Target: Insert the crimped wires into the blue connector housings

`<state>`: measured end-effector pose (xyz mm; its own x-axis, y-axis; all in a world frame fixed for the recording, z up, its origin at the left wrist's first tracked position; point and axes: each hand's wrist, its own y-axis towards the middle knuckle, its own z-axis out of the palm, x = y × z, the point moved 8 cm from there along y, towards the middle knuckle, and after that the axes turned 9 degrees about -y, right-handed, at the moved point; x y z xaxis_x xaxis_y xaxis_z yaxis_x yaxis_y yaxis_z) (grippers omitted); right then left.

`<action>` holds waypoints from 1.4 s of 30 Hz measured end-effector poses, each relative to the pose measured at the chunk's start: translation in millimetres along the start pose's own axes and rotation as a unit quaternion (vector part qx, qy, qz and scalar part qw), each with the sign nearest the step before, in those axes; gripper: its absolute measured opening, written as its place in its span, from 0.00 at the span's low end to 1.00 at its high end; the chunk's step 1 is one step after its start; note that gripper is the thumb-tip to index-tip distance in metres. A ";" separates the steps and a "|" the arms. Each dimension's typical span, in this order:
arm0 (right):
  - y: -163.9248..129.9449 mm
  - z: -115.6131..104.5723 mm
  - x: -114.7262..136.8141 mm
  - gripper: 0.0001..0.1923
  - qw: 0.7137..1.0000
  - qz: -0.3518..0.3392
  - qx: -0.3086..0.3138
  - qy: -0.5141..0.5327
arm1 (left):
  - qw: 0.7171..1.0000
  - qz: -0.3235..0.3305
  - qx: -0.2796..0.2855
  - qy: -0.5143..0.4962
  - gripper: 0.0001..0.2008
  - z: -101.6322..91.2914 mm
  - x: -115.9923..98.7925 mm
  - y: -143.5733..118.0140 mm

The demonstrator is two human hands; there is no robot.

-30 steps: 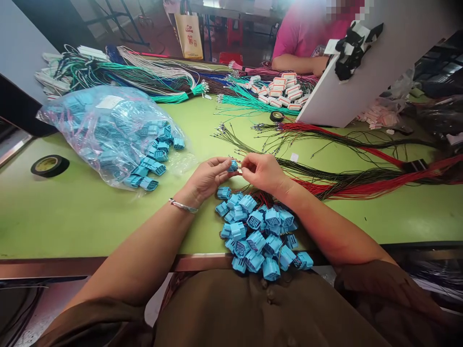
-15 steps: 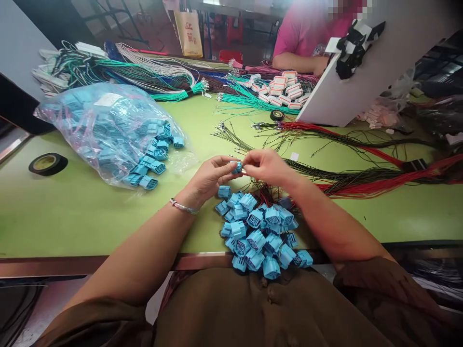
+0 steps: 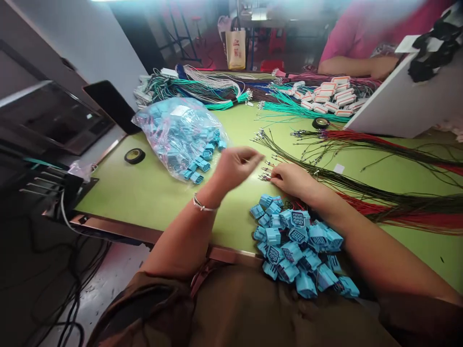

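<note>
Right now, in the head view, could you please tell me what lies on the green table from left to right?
Roll of black tape → clear bag of blue connectors → left hand → right hand → second roll of black tape → slanted white board.

left hand (image 3: pixel 235 166): raised, fingers loosely curled | right hand (image 3: pixel 292 179): low, fingers pinched, knuckles up
</note>
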<state>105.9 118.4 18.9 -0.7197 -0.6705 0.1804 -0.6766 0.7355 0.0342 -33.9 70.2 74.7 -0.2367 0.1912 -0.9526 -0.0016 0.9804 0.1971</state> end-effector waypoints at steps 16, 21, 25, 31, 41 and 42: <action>-7.4 -5.4 -14.9 0.04 0.975 0.046 -0.061 0.208 | 0.911 -0.089 -0.106 0.389 0.16 -57.3 83.6 40.9; -11.7 5.9 -32.5 0.05 0.893 0.166 -0.016 0.418 | 0.907 -0.101 -0.095 0.398 0.13 -63.5 71.4 33.9; -12.9 -0.1 -30.3 0.08 0.873 0.169 -0.018 0.457 | 0.922 -0.134 -0.123 0.343 0.12 -74.4 37.0 16.8; -14.2 -10.5 -33.6 0.10 0.882 0.160 -0.074 0.438 | 0.953 -0.167 -0.063 -0.245 0.09 -16.1 30.9 4.8; -18.0 -11.8 -32.2 0.10 0.887 0.149 -0.095 0.427 | 0.859 -0.265 0.000 -0.438 0.10 48.4 80.7 3.7; -17.8 -12.8 -31.1 0.10 0.890 0.147 -0.093 0.421 | 0.857 -0.263 0.003 -0.443 0.10 49.4 80.7 3.7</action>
<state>142.4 127.5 25.2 -0.4367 -0.1928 0.8787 -0.3843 0.9231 0.0115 -5.0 91.6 -12.9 0.6255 -0.3180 -0.7124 0.1228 0.9419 -0.3126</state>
